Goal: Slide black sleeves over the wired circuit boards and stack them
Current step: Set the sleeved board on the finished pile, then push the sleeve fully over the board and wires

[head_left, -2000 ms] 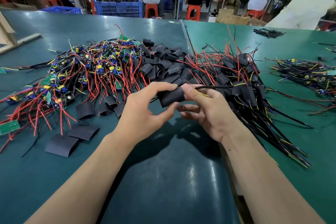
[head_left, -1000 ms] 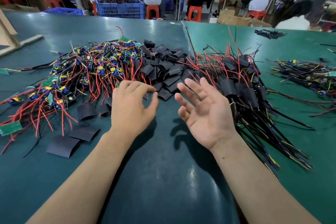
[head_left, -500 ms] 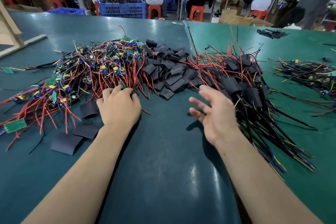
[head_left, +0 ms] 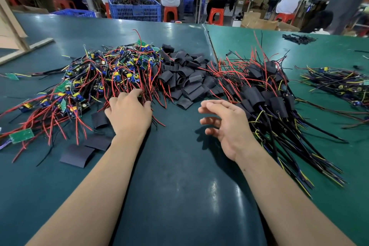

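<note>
A tangled pile of bare wired circuit boards (head_left: 103, 78) with red and black leads lies at the left. Loose black sleeves (head_left: 185, 78) are heaped in the middle. At the right lies the stack of sleeved boards (head_left: 267, 98), wires trailing toward me. My left hand (head_left: 129, 112) lies palm down at the near edge of the bare-board pile, its fingers reaching into the red wires with the tips partly hidden. My right hand (head_left: 229, 124) hovers with relaxed, spread fingers beside the sleeved stack and holds nothing.
Flat black sleeves (head_left: 76, 155) lie near my left forearm. A loose green board (head_left: 21, 136) sits at the far left. Another wired bundle (head_left: 339, 84) lies at the right on the green table (head_left: 175, 185). Blue crates (head_left: 135, 9) and seated people are behind.
The sleeved board that both hands held has gone onto the right stack. My left hand moved left and forward into the bare-board pile; my right hand let go and hovers open.
</note>
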